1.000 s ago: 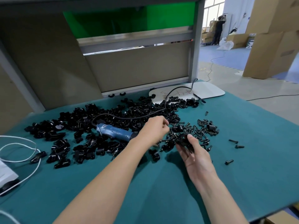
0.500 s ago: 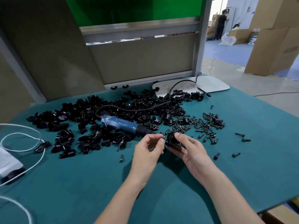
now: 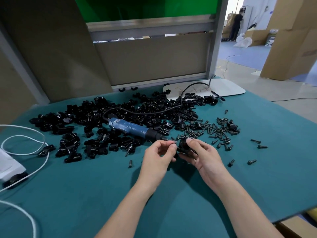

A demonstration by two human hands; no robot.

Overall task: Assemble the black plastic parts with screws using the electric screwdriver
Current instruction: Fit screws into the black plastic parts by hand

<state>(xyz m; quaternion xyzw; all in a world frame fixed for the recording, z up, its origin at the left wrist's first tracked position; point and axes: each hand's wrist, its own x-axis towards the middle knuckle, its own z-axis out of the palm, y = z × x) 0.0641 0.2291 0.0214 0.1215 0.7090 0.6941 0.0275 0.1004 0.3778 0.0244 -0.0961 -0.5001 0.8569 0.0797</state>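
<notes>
— Which step is this?
— Near the tip of the electric screwdriver [image 3: 135, 129], the left hand [image 3: 159, 154] pinches what seems a screw [image 3: 175, 142]; the right hand [image 3: 203, 156] grips a black plastic part [image 3: 184, 145].
— Next?
— I think: seat the screw, then take the screwdriver.

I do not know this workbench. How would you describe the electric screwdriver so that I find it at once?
Look at the teal-covered table and the wide heap of small black plastic parts on its far half. In the middle of that heap lies the blue, pen-shaped electric screwdriver, its black tip pointing right. It is the only long blue thing among short black pieces.
</notes>
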